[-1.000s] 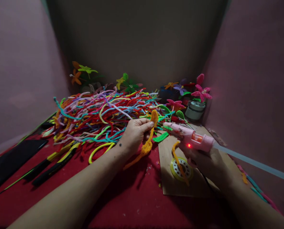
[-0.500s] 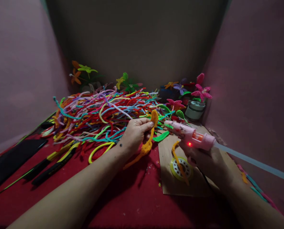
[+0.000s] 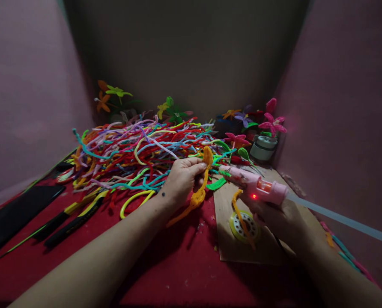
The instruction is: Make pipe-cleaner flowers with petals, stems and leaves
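Between thumb and fingers, my left hand (image 3: 185, 176) pinches an orange pipe cleaner (image 3: 198, 197) bent into a loop at its top, with a thicker knot lower down and a loose tail. My right hand (image 3: 279, 214) is wrapped round a pink hot glue gun (image 3: 268, 188), its red light lit and a long clear glue stick (image 3: 341, 218) sticking out of the back. The gun's nozzle points left, close to the orange loop; whether they touch I cannot tell. Below the gun, another orange strip (image 3: 241, 218) lies across a yellow tape roll (image 3: 232, 226).
A heap of coloured pipe cleaners (image 3: 136, 149) covers the table's back. Pliers (image 3: 78, 220), yellow-handled scissors (image 3: 124, 207) and a black flat object (image 3: 20, 214) lie left. A wooden board (image 3: 225, 246) bears the tape. Pipe-cleaner flowers (image 3: 273, 124) stand behind, one by a grey pot (image 3: 263, 147).
The glue gun has shifted slightly left and down, its nozzle nearer the orange pipe cleaner. My left hand stays nearly still with its hold unchanged.
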Demonstrator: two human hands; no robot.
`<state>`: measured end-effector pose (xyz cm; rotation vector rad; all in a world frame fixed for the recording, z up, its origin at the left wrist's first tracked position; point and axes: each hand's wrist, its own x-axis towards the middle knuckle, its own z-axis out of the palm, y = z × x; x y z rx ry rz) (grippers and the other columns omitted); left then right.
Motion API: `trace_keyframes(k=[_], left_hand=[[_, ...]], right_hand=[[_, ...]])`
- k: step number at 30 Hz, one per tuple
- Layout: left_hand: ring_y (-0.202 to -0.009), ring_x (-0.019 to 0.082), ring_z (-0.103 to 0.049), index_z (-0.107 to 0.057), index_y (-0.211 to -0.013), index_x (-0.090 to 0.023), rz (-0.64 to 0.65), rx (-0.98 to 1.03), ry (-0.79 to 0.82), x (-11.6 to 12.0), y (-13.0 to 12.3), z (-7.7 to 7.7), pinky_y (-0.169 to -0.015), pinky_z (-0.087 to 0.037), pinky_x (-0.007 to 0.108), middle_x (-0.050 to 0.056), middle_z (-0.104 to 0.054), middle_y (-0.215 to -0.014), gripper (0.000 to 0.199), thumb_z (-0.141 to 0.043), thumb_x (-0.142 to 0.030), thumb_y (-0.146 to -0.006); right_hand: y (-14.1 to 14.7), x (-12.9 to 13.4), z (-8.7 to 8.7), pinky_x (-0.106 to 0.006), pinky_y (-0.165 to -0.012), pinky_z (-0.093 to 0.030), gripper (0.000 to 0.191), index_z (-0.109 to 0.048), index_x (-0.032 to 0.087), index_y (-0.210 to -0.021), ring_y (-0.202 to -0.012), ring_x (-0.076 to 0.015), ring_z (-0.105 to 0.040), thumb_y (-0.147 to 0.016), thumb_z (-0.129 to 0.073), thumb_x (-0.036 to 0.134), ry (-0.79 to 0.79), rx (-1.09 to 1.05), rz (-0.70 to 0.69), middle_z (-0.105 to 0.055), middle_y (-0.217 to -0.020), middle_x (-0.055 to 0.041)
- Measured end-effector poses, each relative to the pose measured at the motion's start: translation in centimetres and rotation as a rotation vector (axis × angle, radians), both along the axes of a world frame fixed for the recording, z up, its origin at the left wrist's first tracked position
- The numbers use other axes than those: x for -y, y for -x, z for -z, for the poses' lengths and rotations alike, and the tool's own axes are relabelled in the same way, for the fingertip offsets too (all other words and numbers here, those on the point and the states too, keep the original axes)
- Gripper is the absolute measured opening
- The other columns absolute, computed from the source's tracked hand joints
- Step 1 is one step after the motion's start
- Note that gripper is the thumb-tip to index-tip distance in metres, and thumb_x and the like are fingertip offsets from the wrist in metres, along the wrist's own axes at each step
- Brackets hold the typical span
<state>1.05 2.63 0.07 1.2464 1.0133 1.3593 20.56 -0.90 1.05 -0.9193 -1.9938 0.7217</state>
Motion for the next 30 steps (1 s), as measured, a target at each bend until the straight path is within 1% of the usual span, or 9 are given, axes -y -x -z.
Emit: trace_keyframes(k=[4,8,10,13,15,18,22,24,30], left_hand=[[-0.037,0.004,-0.037,-0.061,-0.067,-0.012,0.004,0.006,0.001,-0.11,0.01,0.09,-0.039,-0.027,0.017,-0.004,-0.049,-0.048,0.011,-0.055,-0.018,-0.074],[-0.038,0.004,-0.037,-0.062,-0.067,-0.012,0.007,-0.001,0.006,-0.12,0.06,0.12,-0.039,-0.027,0.017,-0.003,-0.05,-0.049,0.011,-0.055,-0.018,-0.073],[-0.037,0.004,-0.037,-0.061,-0.066,-0.012,0.008,-0.002,0.007,-0.13,0.09,0.13,-0.039,-0.027,0.018,-0.004,-0.05,-0.048,0.011,-0.055,-0.018,-0.073],[-0.037,0.004,-0.036,-0.06,-0.064,-0.013,-0.001,-0.003,0.006,-0.14,0.1,0.17,-0.038,-0.026,0.018,-0.004,-0.048,-0.047,0.011,-0.055,-0.018,-0.072],[-0.036,0.004,-0.036,-0.06,-0.064,-0.013,-0.008,0.001,0.002,-0.14,0.08,0.15,-0.038,-0.026,0.018,-0.004,-0.048,-0.046,0.011,-0.056,-0.018,-0.072],[-0.037,0.004,-0.036,-0.06,-0.063,-0.012,-0.008,0.0,0.004,-0.05,-0.02,-0.01,-0.039,-0.026,0.018,-0.004,-0.048,-0.047,0.011,-0.056,-0.017,-0.071],[-0.037,0.003,-0.036,-0.058,-0.062,-0.012,-0.009,-0.001,0.018,0.11,-0.14,-0.26,-0.039,-0.025,0.018,-0.004,-0.047,-0.047,0.011,-0.055,-0.017,-0.072],[-0.037,0.003,-0.036,-0.057,-0.062,-0.013,-0.007,-0.003,0.018,0.15,-0.14,-0.29,-0.039,-0.024,0.018,-0.004,-0.047,-0.047,0.012,-0.055,-0.018,-0.072],[-0.036,0.004,-0.036,-0.055,-0.06,-0.014,-0.005,-0.009,0.015,0.11,-0.03,-0.17,-0.039,-0.024,0.018,-0.005,-0.045,-0.045,0.013,-0.054,-0.019,-0.073]], right_hand=[[0.0,0.05,-0.14,-0.029,-0.067,-0.056,0.041,-0.053,0.027,-0.124,-0.095,-0.0222,-0.063,-0.083,-0.048,0.022,0.008,-0.008,-0.018,-0.056,-0.125,-0.0007],[0.05,0.03,-0.35,-0.034,-0.077,-0.054,0.04,-0.055,0.027,-0.122,-0.108,-0.0265,-0.056,-0.082,-0.05,0.023,-0.015,0.015,0.014,-0.056,-0.126,-0.0015],[0.14,0.08,-0.43,-0.036,-0.081,-0.053,0.041,-0.055,0.026,-0.122,-0.109,-0.0272,-0.055,-0.081,-0.05,0.023,-0.032,0.018,0.037,-0.059,-0.12,-0.0028],[0.26,0.2,-0.46,-0.036,-0.074,-0.055,0.042,-0.055,0.025,-0.123,-0.094,-0.0261,-0.063,-0.081,-0.05,0.022,-0.011,0.006,0.111,-0.068,-0.099,-0.0045],[0.25,0.2,-0.41,-0.036,-0.072,-0.056,0.042,-0.054,0.024,-0.123,-0.088,-0.0259,-0.064,-0.081,-0.05,0.021,0.002,0.005,0.121,-0.069,-0.094,-0.0045],[0.09,0.04,-0.29,-0.04,-0.084,-0.053,0.043,-0.052,0.027,-0.125,-0.102,-0.0271,-0.06,-0.083,-0.049,0.022,-0.01,0.017,0.051,-0.064,-0.113,-0.0036],[-0.06,-0.17,-0.19,-0.04,-0.104,-0.037,0.043,-0.052,0.03,-0.124,-0.123,-0.0236,-0.044,-0.083,-0.047,0.018,-0.042,0.0,-0.059,-0.05,-0.132,0.0009],[-0.06,-0.23,-0.08,-0.039,-0.106,-0.034,0.043,-0.052,0.03,-0.123,-0.125,-0.0222,-0.042,-0.083,-0.047,0.017,-0.048,-0.016,-0.092,-0.048,-0.133,0.0014],[-0.09,-0.35,0.54,-0.039,-0.104,-0.036,0.041,-0.05,0.026,-0.125,-0.124,-0.0222,-0.043,-0.085,-0.047,0.02,-0.017,-0.025,-0.093,-0.05,-0.131,-0.0004]])
